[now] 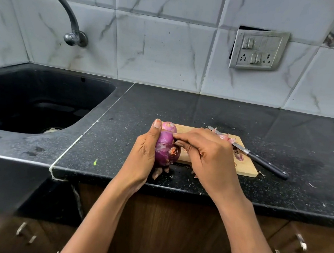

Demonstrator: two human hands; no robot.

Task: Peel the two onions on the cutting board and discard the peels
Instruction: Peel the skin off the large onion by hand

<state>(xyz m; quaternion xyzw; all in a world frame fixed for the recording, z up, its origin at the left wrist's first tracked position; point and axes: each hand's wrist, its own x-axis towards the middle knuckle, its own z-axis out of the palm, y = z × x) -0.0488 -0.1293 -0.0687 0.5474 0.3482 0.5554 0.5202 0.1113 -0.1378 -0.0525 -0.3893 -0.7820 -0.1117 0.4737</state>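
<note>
Left hand (146,150) grips 1 purple onion (165,150) over the cutting board's (246,167) front-left corner; right hand (210,151) pinches its skin. 2nd onion (169,126) sits on the board behind; knife (264,162) and peels (227,138) lie to the right.

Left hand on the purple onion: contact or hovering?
Touching. The head view shows the left hand gripping the round purple onion, with the thumb lying up its side and the fingers curled underneath.

purple onion (165,149), black counter (163,106), marbled tiles (163,47)
</note>
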